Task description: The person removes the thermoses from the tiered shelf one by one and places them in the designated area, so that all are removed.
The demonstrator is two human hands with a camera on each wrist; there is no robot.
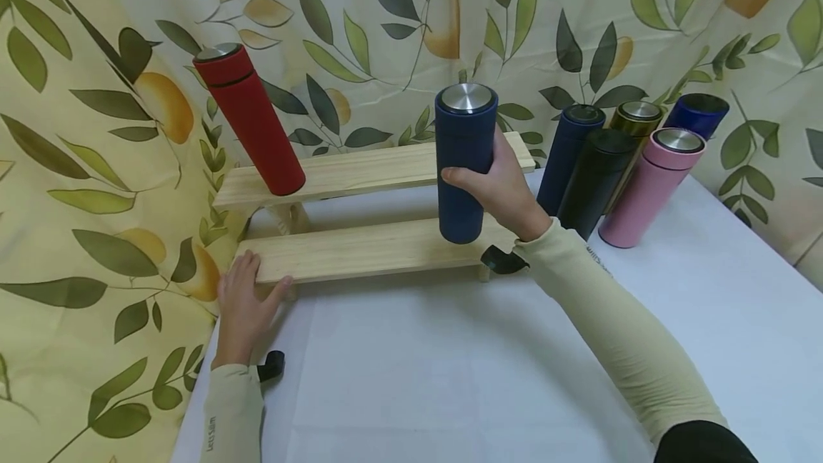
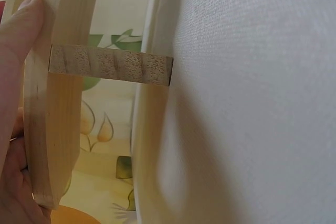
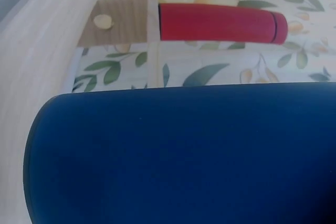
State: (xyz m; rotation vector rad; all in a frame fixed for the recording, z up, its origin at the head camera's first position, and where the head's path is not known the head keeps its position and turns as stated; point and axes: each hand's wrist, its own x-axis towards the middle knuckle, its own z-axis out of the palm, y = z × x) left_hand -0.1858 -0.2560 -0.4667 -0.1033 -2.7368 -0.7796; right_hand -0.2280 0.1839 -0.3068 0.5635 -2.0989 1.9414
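My right hand (image 1: pixel 504 188) grips a dark blue thermos flask (image 1: pixel 466 163) with a silver lid, its thumb across the front. The flask is upright over the right part of the lower board of a two-step wooden shelf (image 1: pixel 360 252); I cannot tell whether its base touches the wood. In the right wrist view the blue flask (image 3: pixel 178 156) fills the lower part. My left hand (image 1: pixel 247 306) holds the lower board's left end, thumb at the front edge (image 2: pixel 37 103), fingers around the end. A red thermos flask (image 1: pixel 251 120) stands on the upper board's left end.
To the right of the shelf several flasks stand close together on the white table (image 1: pixel 386 377): a dark blue one (image 1: pixel 569 156), a black one (image 1: pixel 594 181), a gold one (image 1: pixel 636 120), a bright blue one (image 1: pixel 697 113) and a pink one (image 1: pixel 652 188). A leaf-patterned curtain (image 1: pixel 398 56) hangs behind.
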